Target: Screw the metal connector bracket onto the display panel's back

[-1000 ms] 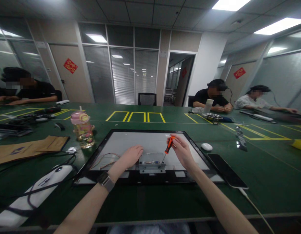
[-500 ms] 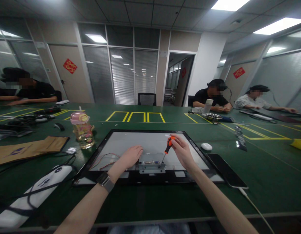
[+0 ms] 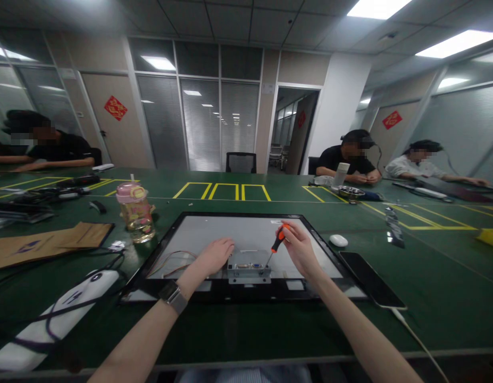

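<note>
A flat monitor panel (image 3: 198,229) with a black frame lies back-up on the green table in front of me. A small metal bracket with ports (image 3: 249,270) sits on its near middle. My right hand (image 3: 300,250) is closed around an orange-handled screwdriver (image 3: 277,242), whose tip points down at the bracket's right end. My left hand (image 3: 215,255) rests on the panel just left of the bracket, fingers curled against its edge; whether it holds anything is hidden. Thin coloured wires (image 3: 172,261) run across the panel to the left.
A pink-lidded drink bottle (image 3: 135,213) stands left of the panel, with brown paper (image 3: 47,242) and a white device with black cables (image 3: 58,314) nearer left. A white mouse (image 3: 339,240) and a black phone (image 3: 369,279) lie at the right. Other people sit at the far table edges.
The screwdriver and my right hand have shifted very slightly; my left hand stays put beside the bracket.
</note>
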Motion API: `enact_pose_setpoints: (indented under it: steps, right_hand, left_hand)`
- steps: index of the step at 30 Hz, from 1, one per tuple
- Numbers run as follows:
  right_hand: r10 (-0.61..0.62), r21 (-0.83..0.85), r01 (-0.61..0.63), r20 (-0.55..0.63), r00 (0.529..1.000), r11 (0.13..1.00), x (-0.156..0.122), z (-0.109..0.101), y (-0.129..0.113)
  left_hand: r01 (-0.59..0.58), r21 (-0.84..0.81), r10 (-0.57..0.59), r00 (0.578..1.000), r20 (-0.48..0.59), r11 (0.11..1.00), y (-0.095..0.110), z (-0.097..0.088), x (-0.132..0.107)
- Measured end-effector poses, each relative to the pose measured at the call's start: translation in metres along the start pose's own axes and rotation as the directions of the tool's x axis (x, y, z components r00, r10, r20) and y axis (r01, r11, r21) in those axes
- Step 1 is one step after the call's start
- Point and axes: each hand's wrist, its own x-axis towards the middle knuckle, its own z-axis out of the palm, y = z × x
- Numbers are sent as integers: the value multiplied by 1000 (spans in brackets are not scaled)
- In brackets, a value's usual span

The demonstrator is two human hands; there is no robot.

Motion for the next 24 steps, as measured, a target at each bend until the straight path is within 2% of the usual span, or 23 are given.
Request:
enact_pose_setpoints:
  steps: [6, 13, 20, 24]
  right_hand:
    - [4, 46, -7, 69, 998, 999, -1, 4, -3]
    - [23, 42, -24, 13, 1000, 999, 1, -1, 0]
    - [4, 66, -11, 92, 996, 998, -2, 4, -5]
    - [8, 42, -11, 71, 997, 999, -1, 2, -3]
  left_hand:
    - [-13, -10, 12, 1000, -10, 1000, -3, 4, 1]
    - [-9, -34, 8, 1000, -30, 999, -4, 5, 0]
    - [9, -39, -9, 1000, -11, 999, -3, 4, 1]
    - [17, -29, -17, 1000, 14, 999, -1, 1, 1]
